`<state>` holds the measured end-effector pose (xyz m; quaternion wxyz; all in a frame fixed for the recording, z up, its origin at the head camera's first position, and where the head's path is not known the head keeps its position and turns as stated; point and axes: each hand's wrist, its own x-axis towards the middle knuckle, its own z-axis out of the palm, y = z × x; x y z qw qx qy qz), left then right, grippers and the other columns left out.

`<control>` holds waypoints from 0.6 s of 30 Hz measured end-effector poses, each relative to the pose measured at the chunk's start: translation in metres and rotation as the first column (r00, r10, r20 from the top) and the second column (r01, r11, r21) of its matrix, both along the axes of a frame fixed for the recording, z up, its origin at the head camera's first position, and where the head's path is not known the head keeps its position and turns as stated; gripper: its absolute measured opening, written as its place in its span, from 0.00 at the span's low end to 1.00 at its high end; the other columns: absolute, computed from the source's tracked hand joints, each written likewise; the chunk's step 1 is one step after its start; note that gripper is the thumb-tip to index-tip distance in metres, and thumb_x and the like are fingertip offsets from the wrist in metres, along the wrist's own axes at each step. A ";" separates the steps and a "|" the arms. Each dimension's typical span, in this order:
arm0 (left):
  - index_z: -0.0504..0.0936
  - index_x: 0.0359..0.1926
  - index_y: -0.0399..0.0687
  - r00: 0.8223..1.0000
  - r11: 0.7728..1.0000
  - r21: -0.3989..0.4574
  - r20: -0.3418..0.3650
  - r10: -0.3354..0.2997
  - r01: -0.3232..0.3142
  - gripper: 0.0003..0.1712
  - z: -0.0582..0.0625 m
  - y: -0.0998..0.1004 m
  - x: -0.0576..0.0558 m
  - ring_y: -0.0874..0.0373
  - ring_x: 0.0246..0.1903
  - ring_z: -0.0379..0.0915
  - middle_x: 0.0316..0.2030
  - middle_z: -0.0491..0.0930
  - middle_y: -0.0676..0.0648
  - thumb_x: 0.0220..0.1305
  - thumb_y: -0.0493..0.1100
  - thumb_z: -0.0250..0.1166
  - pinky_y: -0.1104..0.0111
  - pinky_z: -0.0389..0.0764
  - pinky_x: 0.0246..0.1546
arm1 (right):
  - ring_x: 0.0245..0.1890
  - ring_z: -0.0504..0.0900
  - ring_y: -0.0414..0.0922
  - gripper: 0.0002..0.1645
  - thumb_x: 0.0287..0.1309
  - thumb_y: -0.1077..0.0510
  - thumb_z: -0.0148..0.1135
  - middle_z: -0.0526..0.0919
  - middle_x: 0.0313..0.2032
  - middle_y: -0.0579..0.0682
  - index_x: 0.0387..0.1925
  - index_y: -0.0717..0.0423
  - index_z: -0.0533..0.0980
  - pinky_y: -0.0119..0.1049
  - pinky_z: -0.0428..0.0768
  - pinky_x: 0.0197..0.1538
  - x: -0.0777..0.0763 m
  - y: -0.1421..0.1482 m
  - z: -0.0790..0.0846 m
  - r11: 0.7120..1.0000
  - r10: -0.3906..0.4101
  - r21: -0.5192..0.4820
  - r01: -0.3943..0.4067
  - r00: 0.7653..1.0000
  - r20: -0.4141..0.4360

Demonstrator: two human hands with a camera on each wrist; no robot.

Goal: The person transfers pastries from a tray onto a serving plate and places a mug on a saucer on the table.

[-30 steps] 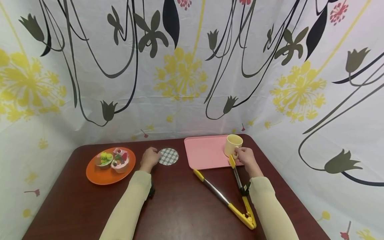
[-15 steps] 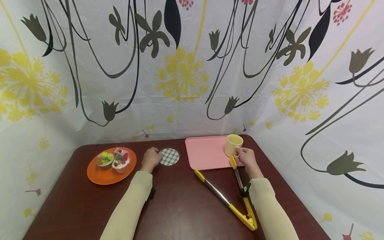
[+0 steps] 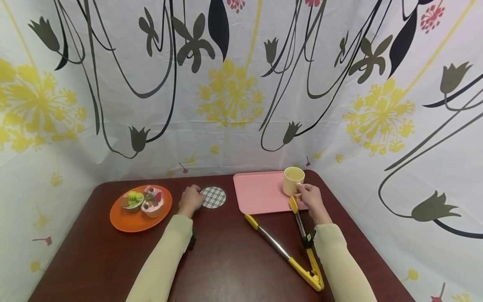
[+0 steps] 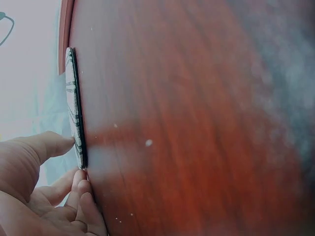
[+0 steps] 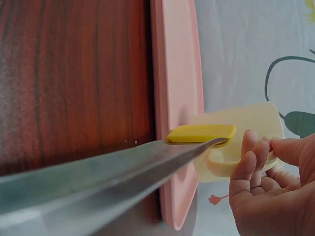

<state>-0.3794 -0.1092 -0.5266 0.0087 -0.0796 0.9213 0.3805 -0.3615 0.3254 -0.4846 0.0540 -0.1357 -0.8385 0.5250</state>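
Note:
A round plaid coaster (image 3: 213, 197) lies flat on the dark table. My left hand (image 3: 190, 199) is at its left edge; in the left wrist view the thumb (image 4: 58, 145) presses on the coaster's face and the fingertips sit at its rim against the table. My right hand (image 3: 310, 198) pinches the handle of a pale yellow mug (image 5: 246, 118), held upright over the right end of the pink tray (image 3: 260, 192). Just in front of the mug, one yellow tip of the tongs (image 3: 295, 205) reaches over the tray's front edge.
An orange plate (image 3: 130, 225) carrying several small cakes (image 3: 152, 204) stands at the left of the table (image 3: 226, 260). The spread tongs lie hinge toward me, partly beneath the right wrist. A floral curtain (image 3: 226, 138) hangs behind and at both sides.
The mug and the right hand have risen slightly in the last half second. The left hand stays at the coaster. The head view has shifted a little.

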 end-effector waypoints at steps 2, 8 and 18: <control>0.77 0.69 0.38 1.000 1.000 -0.005 0.007 0.000 0.000 0.28 0.000 0.000 -0.002 0.35 0.65 0.72 0.66 0.76 0.33 0.74 0.47 0.62 0.36 0.76 0.62 | 0.41 0.83 0.46 0.26 0.84 0.47 0.52 0.87 0.46 0.56 0.52 0.68 0.81 0.30 0.82 0.41 -0.001 0.000 0.002 1.000 -0.003 0.006 0.003 1.000 -0.006; 0.79 0.66 0.39 1.000 1.000 -0.008 0.023 0.006 -0.005 0.26 -0.001 0.000 -0.005 0.37 0.64 0.72 0.65 0.76 0.35 0.74 0.48 0.62 0.36 0.76 0.63 | 0.48 0.86 0.53 0.26 0.83 0.47 0.53 0.89 0.47 0.56 0.55 0.67 0.81 0.38 0.86 0.50 -0.005 -0.004 0.011 1.000 0.000 0.001 0.000 0.999 -0.035; 0.83 0.62 0.38 1.000 1.000 -0.023 0.001 -0.002 0.002 0.23 0.000 0.000 -0.002 0.39 0.59 0.78 0.60 0.83 0.36 0.74 0.47 0.65 0.38 0.80 0.58 | 0.50 0.86 0.53 0.26 0.83 0.48 0.52 0.90 0.49 0.61 0.57 0.68 0.81 0.45 0.87 0.56 -0.005 -0.014 0.017 0.999 0.052 0.000 -0.052 0.997 -0.049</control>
